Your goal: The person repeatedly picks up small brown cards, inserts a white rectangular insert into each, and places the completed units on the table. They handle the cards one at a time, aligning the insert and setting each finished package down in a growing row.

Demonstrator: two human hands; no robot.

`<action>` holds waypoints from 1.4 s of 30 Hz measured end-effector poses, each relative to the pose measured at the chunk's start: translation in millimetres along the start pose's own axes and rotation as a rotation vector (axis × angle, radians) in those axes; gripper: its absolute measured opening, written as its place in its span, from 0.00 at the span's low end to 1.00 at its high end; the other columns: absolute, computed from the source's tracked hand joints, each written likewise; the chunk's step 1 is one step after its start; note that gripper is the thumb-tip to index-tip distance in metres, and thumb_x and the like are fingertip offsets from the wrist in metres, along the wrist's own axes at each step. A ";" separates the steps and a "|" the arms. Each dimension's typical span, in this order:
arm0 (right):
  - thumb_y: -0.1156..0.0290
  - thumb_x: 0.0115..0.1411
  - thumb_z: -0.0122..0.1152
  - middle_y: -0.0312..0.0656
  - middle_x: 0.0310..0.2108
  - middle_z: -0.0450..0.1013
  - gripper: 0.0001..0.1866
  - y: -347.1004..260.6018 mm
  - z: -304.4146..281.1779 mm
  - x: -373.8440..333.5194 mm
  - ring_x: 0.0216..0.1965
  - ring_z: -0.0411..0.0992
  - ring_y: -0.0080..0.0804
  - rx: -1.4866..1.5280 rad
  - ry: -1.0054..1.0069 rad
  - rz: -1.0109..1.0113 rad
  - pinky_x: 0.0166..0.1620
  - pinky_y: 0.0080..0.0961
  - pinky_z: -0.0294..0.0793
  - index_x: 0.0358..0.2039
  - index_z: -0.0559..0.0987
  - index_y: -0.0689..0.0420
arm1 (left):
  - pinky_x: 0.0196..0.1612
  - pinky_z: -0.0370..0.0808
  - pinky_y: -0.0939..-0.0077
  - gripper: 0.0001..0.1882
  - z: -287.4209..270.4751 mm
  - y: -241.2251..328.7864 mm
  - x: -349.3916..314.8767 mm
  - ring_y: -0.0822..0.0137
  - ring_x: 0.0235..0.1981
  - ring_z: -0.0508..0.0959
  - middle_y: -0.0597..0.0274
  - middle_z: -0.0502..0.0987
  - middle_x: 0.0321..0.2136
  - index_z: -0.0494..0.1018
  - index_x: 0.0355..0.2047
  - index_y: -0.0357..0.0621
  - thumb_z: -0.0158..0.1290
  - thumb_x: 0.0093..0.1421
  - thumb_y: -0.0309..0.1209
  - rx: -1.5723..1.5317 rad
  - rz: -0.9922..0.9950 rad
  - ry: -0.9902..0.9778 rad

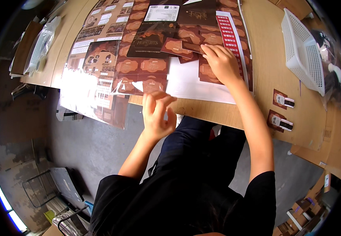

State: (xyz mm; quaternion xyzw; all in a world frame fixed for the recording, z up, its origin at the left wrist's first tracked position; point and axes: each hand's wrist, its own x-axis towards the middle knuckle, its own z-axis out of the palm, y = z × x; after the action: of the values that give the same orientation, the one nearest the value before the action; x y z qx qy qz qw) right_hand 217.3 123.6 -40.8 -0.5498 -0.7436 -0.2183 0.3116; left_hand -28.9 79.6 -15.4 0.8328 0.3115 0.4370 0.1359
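My right hand [221, 63] lies on a spread of flat brown printed cards [178, 45] on the wooden table [268, 74], fingertips pressing one small card. My left hand [158, 112] hovers at the table's near edge, fingers curled and pinching the corner of a clear plastic sleeve [135, 84] with brown cards inside. A white sheet [190, 80] lies under the cards between my two hands.
Large brown printed sheets [99, 59] hang over the table's left edge. A white plastic basket [302, 49] stands at the right. Two small brown tags [282, 110] lie near the right front edge. Another white basket [39, 45] sits far left. Grey floor below.
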 end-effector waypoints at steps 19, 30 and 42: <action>0.84 0.41 0.55 0.39 0.30 0.70 0.11 -19.5 -111.3 -69.4 0.32 0.70 0.35 0.102 -0.055 0.176 0.36 0.28 0.71 0.29 0.74 0.62 | 0.37 0.71 0.75 0.09 23.3 42.8 8.0 0.68 0.33 0.73 0.57 0.70 0.34 0.65 0.37 0.35 0.41 0.55 0.20 -1.104 -0.649 -0.572; 0.80 0.45 0.59 0.42 0.28 0.72 0.05 -78.3 -166.6 -114.5 0.33 0.71 0.36 0.173 0.305 0.118 0.31 0.29 0.68 0.24 0.72 0.61 | 0.32 0.77 0.78 0.18 47.2 85.0 8.2 0.64 0.31 0.76 0.54 0.70 0.34 0.59 0.44 0.35 0.48 0.53 0.19 -1.574 -0.975 -0.497; 0.87 0.41 0.57 0.47 0.30 0.71 0.06 -80.0 -149.9 -122.7 0.35 0.72 0.41 0.170 0.307 0.184 0.34 0.28 0.75 0.22 0.72 0.66 | 0.31 0.71 0.84 0.09 62.9 88.2 6.1 0.74 0.29 0.74 0.61 0.73 0.29 0.66 0.38 0.35 0.45 0.56 0.22 -1.503 -0.963 -0.585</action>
State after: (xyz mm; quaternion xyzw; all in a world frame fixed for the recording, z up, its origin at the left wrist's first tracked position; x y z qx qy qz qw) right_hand 199.2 -84.1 -19.2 -0.5475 -0.6497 -0.2063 0.4854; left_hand 60.1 18.5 -4.1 0.3848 0.2120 0.1934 0.8772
